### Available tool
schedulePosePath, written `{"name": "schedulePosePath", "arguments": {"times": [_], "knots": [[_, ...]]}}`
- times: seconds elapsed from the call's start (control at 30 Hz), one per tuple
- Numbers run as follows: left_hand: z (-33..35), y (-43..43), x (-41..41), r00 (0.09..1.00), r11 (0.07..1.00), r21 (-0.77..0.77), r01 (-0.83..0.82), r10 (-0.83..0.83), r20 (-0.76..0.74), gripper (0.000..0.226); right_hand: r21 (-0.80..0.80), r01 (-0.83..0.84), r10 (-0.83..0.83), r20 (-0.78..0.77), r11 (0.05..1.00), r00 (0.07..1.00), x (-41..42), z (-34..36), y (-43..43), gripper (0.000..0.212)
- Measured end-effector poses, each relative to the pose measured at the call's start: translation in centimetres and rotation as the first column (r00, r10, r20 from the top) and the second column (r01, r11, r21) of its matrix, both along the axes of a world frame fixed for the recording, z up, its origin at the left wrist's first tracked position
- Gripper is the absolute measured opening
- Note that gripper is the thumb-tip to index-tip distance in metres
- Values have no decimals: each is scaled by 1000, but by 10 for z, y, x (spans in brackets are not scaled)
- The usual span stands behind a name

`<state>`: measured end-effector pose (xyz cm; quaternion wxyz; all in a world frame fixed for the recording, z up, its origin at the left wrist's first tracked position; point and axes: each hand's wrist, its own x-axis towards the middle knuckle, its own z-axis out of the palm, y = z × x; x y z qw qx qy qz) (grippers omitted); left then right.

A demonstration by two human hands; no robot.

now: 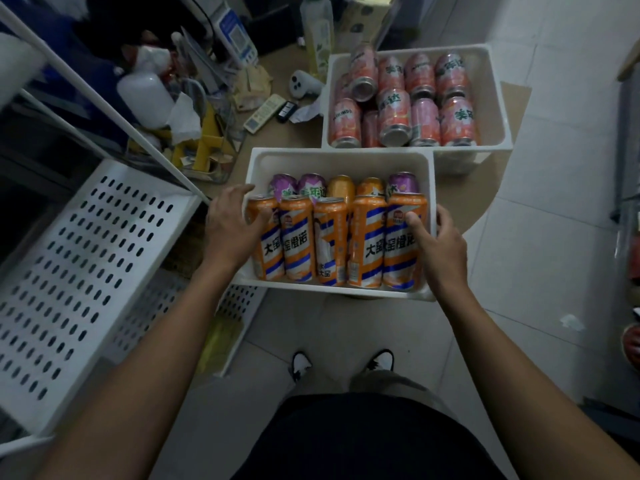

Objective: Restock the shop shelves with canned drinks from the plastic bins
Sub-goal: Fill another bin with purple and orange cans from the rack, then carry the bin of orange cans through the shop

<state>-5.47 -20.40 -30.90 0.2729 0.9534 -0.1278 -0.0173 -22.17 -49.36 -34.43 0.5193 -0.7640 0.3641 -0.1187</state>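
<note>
Between both hands (232,230) (437,244) sits the near bin (341,160) of cans (331,240).

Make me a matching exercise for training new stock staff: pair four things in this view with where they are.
Things:
1. tall orange cans
2. purple cans
3. pink cans
4. perforated white shelf

Places:
A. far bin
B. front row of near bin
C. left of the near bin
D. back row of near bin

Pairs: 1-B, 2-D, 3-A, 4-C

Dim, soft-focus, wide-angle edge warping
</note>
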Motion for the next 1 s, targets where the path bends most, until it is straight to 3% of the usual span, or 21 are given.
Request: {"name": "schedulePosePath", "arguments": {"times": [0.37, 0.53, 0.67, 0.83, 1.0], "knots": [[-26, 7, -4, 990, 998, -52, 31, -38, -137, 64, -84, 115, -119, -44, 990, 992, 9, 8, 19, 81], [-28, 3, -13, 991, 999, -49, 16, -22, -128, 70, -130, 128, -139, -84, 983, 987, 10, 11, 26, 95], [-27, 3, -12, 990, 998, -68, -4, -5, -139, 69, -202, 150, -173, -99, 968, 980, 11, 12, 30, 84], [-28, 2, -7, 959, 939, -285, -191, 118, -257, 83, -246, 193, -220, -90, 950, 971, 13, 11, 28, 74], [-24, 8, 8, 922, 913, -328, -243, 112, -369, 90, -108, 195, -206, -103, 975, 973, 13, 11, 20, 75]]}}
